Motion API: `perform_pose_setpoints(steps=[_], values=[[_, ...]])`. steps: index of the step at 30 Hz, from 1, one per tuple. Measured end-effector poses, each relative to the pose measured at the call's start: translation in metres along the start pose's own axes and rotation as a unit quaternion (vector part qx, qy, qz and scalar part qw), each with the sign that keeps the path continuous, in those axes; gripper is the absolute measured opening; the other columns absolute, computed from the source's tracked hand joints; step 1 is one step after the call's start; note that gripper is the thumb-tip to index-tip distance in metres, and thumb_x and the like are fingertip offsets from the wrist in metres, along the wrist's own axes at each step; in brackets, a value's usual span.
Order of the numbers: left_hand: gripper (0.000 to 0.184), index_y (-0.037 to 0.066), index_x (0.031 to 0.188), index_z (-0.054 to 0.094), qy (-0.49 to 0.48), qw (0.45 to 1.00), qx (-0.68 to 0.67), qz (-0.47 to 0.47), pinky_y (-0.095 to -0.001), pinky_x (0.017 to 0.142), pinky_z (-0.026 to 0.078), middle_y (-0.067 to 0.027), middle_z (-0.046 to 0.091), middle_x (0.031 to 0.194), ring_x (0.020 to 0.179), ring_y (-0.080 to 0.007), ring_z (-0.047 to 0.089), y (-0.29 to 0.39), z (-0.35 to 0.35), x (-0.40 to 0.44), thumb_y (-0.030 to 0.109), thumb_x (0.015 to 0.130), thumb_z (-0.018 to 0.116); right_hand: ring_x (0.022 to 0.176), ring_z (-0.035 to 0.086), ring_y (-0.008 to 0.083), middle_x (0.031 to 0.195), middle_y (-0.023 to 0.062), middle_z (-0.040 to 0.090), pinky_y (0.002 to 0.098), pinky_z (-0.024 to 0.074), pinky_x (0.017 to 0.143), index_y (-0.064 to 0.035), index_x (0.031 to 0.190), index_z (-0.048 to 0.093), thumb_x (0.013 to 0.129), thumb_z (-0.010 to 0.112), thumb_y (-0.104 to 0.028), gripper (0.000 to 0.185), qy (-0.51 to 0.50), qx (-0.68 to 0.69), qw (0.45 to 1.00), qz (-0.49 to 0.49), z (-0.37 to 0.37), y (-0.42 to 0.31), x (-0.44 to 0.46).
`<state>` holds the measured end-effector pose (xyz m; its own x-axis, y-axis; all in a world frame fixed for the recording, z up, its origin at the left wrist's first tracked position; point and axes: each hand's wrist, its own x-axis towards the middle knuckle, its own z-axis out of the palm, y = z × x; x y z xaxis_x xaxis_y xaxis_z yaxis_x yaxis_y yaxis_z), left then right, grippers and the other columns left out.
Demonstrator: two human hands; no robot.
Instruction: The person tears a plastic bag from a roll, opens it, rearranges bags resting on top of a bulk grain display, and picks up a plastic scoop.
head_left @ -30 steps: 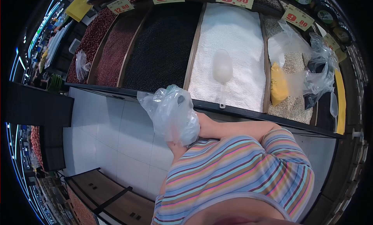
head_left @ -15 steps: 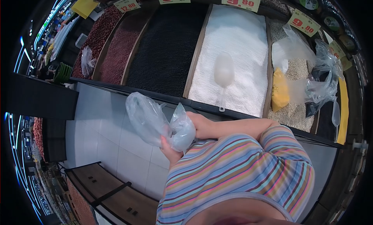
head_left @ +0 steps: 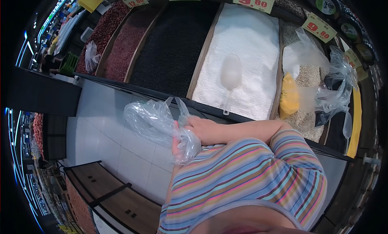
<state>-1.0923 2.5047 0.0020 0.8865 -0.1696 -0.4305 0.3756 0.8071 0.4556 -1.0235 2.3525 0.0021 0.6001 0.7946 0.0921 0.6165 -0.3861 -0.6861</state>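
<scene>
A clear plastic bag [head_left: 149, 118] is stretched between my two hands in front of my striped shirt, above the tiled floor. Bent at the elbow, my right arm comes across, and my right hand [head_left: 197, 127] grips the bag near its narrow upper strips. My left hand [head_left: 176, 147] is lower and to the left, partly covered by crinkled plastic that it holds. The loose end of the bag puffs out to the left. Beyond my hands, a translucent scoop [head_left: 231, 74] lies on white grains [head_left: 252, 44], its handle toward me.
Bins of black grains [head_left: 171, 44], dark red grains [head_left: 129, 44] and pale grains [head_left: 305, 112] line the counter. Crumpled bags [head_left: 337, 92] and a yellow packet [head_left: 289, 97] lie at right. Price signs [head_left: 254, 0] stand behind. A wooden-topped unit [head_left: 109, 185] is at lower left.
My left hand has risen closer to my right hand. The bag has become more crumpled and flatter, its loose end shifting left. The scoop stays on the white grains.
</scene>
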Motion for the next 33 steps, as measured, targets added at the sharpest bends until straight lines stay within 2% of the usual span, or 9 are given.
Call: perform_pose_setpoints(steps=[3,5,9,14,17,19,22,25,33], values=[[0.054,0.011,0.136,0.035,0.019,0.999,0.039,-0.003,-0.0443,0.092,0.043,-0.0113,0.048,0.124,0.111,-0.0267,0.050,-0.017,-0.019,0.018,0.042,0.092,0.037,0.112,0.041,0.0406,0.115,0.0257,0.043,0.0418,0.0416,0.092,-0.0070,0.115,0.053,0.071,0.064,-0.018,0.047,-0.061,-0.007,0.998,-0.015,-0.001,-0.004,-0.005],[0.048,0.009,0.131,0.039,0.011,0.983,0.177,0.053,-0.0396,0.087,0.045,-0.0108,0.051,0.118,0.105,-0.0241,0.053,-0.022,-0.022,0.018,0.035,0.091,0.042,0.113,0.040,0.0408,0.117,0.0259,0.043,0.0434,0.0386,0.095,-0.0071,0.115,0.053,0.070,0.066,-0.021,0.049,-0.090,0.029,0.995,-0.030,-0.005,-0.005,-0.006],[0.037,0.006,0.121,0.048,0.051,0.875,0.438,0.198,-0.0303,0.077,0.049,-0.0096,0.057,0.107,0.094,-0.0189,0.058,-0.019,-0.030,0.010,0.021,0.088,0.052,0.121,0.036,0.0378,0.130,0.0225,0.039,0.0434,0.0311,0.102,-0.0083,0.120,0.052,0.071,0.071,-0.026,0.055,-0.112,0.134,0.981,-0.078,-0.018,-0.004,0.000],[0.036,0.004,0.118,0.049,0.054,0.942,0.306,0.127,-0.0283,0.073,0.050,-0.0079,0.059,0.101,0.089,-0.0157,0.060,-0.019,-0.060,0.017,0.015,0.086,0.058,0.124,0.037,0.0349,0.134,0.0172,0.037,0.0385,0.0377,0.098,-0.0087,0.119,0.054,0.077,0.067,-0.014,0.044,-0.010,0.334,0.942,-0.003,-0.047,0.002,-0.022],[0.032,0.004,0.119,0.048,0.059,0.971,0.205,0.104,-0.0284,0.072,0.051,-0.0079,0.060,0.101,0.088,-0.0159,0.061,-0.014,-0.042,0.007,0.015,0.090,0.053,0.106,0.055,0.0315,0.127,0.0199,0.046,0.0366,0.0475,0.083,-0.0093,0.116,0.056,0.076,0.066,-0.012,0.042,0.095,0.369,0.921,0.073,-0.054,0.025,-0.041],[0.030,0.003,0.119,0.048,0.064,0.978,0.176,0.092,-0.0295,0.071,0.052,-0.0084,0.060,0.100,0.087,-0.0165,0.062,-0.016,-0.049,0.004,0.016,0.091,0.051,0.087,0.063,0.0298,0.104,0.0183,0.060,0.0365,0.0503,0.074,-0.0099,0.115,0.056,0.079,0.065,-0.018,0.038,0.099,0.099,0.967,0.214,-0.080,0.025,-0.053],[0.030,0.003,0.119,0.048,0.079,0.986,0.125,0.079,-0.0311,0.069,0.054,-0.0091,0.061,0.099,0.085,-0.0178,0.063,-0.018,-0.044,-0.001,0.016,0.092,0.051,0.080,0.064,0.0320,0.085,0.0165,0.065,0.0399,0.0502,0.072,-0.0121,0.114,0.057,0.082,0.062,-0.028,0.037,0.029,-0.167,0.937,0.305,-0.071,0.059,-0.070],[0.031,0.003,0.119,0.048,0.077,0.986,0.139,0.060,-0.0309,0.069,0.054,-0.0092,0.061,0.098,0.084,-0.0186,0.063,-0.020,-0.046,-0.003,0.017,0.092,0.051,0.082,0.062,0.0350,0.087,0.0176,0.065,0.0433,0.0491,0.073,-0.0136,0.111,0.059,0.082,0.059,-0.035,0.036,-0.007,-0.128,0.935,0.332,-0.055,0.076,-0.075],[0.030,0.003,0.118,0.048,0.101,0.979,0.179,0.015,-0.0285,0.069,0.054,-0.0093,0.061,0.099,0.084,-0.0170,0.063,-0.019,-0.032,-0.011,0.016,0.091,0.052,0.077,0.062,0.0370,0.076,0.0193,0.064,0.0437,0.0482,0.070,-0.0107,0.098,0.061,0.080,0.062,-0.037,0.032,0.072,-0.042,0.943,0.323,-0.035,0.097,-0.073]])
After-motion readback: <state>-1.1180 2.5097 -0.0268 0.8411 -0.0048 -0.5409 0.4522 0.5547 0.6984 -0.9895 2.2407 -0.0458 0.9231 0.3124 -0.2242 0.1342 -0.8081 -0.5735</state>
